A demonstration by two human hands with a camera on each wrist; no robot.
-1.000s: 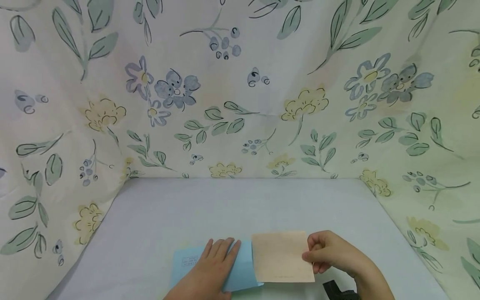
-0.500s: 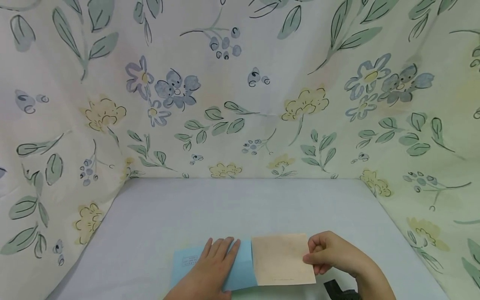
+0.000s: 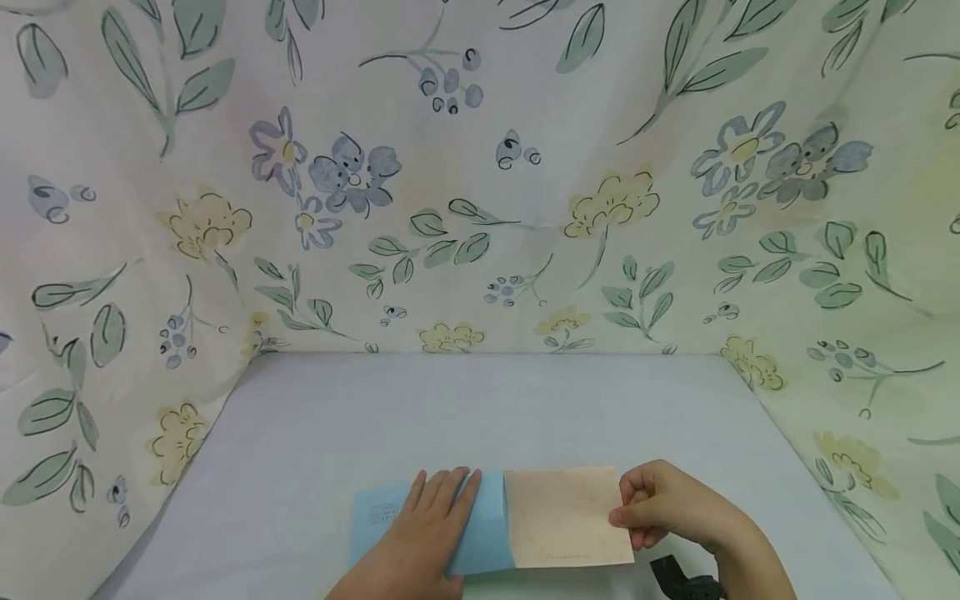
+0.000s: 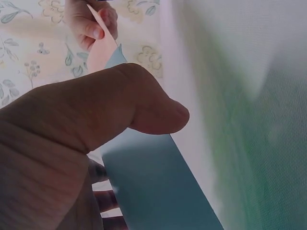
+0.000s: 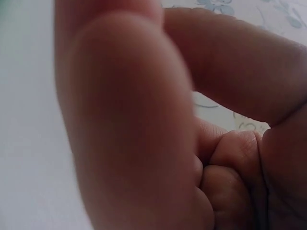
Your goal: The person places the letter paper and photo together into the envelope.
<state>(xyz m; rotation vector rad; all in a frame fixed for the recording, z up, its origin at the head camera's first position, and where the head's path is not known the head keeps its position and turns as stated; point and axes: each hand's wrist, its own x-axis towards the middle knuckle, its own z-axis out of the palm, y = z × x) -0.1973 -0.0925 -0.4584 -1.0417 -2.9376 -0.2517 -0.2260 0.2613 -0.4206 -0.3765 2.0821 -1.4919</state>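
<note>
A light blue envelope [image 3: 486,533] with small print at its left end lies under the spread fingers of my left hand [image 3: 427,525] in the head view. The left wrist view shows the thumb [image 4: 158,112] on the envelope's near face [image 4: 153,187] and fingers behind it, so the left hand holds it between them. From the envelope's right end sticks out a peach card [image 3: 566,517] with a faint line of print. My right hand [image 3: 660,508] pinches the card's right edge between thumb and fingers. In the right wrist view, a blurred finger [image 5: 129,120] hides the card.
A pale table [image 3: 487,408] spreads beyond the hands. Floral cloth [image 3: 487,183] stands at its back and sides. A black device [image 3: 682,581] sits by the right wrist. Greenish shading [image 4: 240,158] shows on the surface beside the envelope.
The right hand and the card's right edge have shifted very slightly right. The envelope's lower right corner, earlier poking out below the card, now lies level with its lower edge.
</note>
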